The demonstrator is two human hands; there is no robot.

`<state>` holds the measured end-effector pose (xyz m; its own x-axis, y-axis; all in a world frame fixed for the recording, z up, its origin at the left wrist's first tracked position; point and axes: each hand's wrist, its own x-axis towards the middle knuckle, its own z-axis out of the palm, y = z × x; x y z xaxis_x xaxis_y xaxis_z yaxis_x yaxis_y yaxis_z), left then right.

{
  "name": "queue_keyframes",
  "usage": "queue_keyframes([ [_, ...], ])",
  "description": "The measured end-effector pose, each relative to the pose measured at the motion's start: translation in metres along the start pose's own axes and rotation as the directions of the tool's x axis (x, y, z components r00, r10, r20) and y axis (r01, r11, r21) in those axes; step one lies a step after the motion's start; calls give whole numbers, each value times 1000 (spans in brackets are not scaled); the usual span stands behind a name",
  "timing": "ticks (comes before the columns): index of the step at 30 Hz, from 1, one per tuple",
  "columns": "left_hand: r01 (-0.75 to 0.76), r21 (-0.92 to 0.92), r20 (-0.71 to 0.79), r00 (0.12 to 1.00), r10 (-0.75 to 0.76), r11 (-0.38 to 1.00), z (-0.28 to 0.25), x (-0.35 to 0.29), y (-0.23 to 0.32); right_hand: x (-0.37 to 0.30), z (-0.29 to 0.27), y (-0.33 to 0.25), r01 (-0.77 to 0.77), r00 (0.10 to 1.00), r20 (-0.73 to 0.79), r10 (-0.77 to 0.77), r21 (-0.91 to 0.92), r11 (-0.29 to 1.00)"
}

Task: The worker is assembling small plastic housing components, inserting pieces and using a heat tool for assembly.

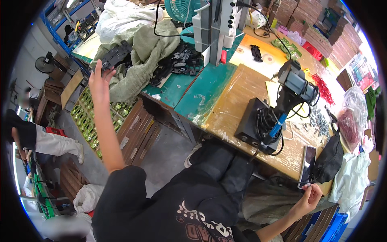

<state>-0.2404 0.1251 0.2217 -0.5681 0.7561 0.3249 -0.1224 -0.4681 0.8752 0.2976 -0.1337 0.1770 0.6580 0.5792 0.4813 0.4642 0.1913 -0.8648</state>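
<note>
The black plastic part [117, 55] is at the far left, over the sack [139, 66], right at the left hand [101, 76]. Those fingers are spread; I cannot tell if they grip it. It looks light, hard and stiff. Thin bits might snap, so its long sides seem best to hold. The right hand [310, 196] curls beside the phone [308, 161], maybe pinching something; I cannot tell.

Teal fan [177, 9] partly beyond top edge
</note>
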Motion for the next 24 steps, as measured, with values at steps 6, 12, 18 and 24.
queue_keyframes([
  [6, 103, -231, 117, 990, -77, 967, 43, -110, 14, -24, 10, 2, -51, 991, 134, 4, 352, 934],
  [12, 374, -115, 403, 864, -301, 920, 76, -209, 17, -65, 51, -3, -360, 912, 384, 145, 580, 731],
  [18, 570, -10, 575, 675, -462, 821, 81, -263, -3, -80, 76, -12, -388, 879, 472, 60, 637, 666],
  [24, 305, 273, 805, 447, -390, 912, 87, -291, -16, -79, 93, -11, -491, 816, 567, 110, 580, 650],
])
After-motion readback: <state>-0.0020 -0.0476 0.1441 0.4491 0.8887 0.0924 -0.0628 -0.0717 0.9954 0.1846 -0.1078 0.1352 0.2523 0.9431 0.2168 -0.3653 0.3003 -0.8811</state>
